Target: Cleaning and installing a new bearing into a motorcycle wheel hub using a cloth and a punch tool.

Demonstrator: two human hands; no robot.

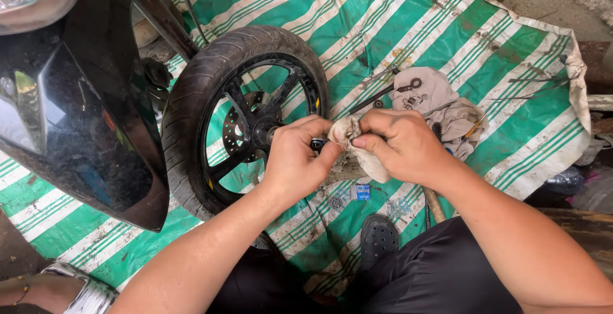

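Crouched over a green-and-white striped plastic tarp [408, 27] spread on the ground, presumably to catch dirt and keep small parts from getting lost. Left hand [295, 161] curled shut around a short dark metal part [318, 143], apparently a bolt or axle end, held just in front of the hub of the black spoked motorcycle front wheel [236, 106] so that only its tip showed. Right hand [399, 145] pinched closed on a grimy off-white cloth rag [361, 151], thumb and fingers pressing the cloth against that dark part, seemingly for wiping. Both hands touching across the rag, close together for control. Wheel standing upright beside the glossy black fairing [76, 110] at the left. Farther back, a grey rag [447, 106] laid flat on the tarp as a tray for loose small hardware, with a long dark wrench [383, 94] just beside it within reach. 1 black perforated rubber clog [378, 239] below the hands, near the dark trousers [440, 276]
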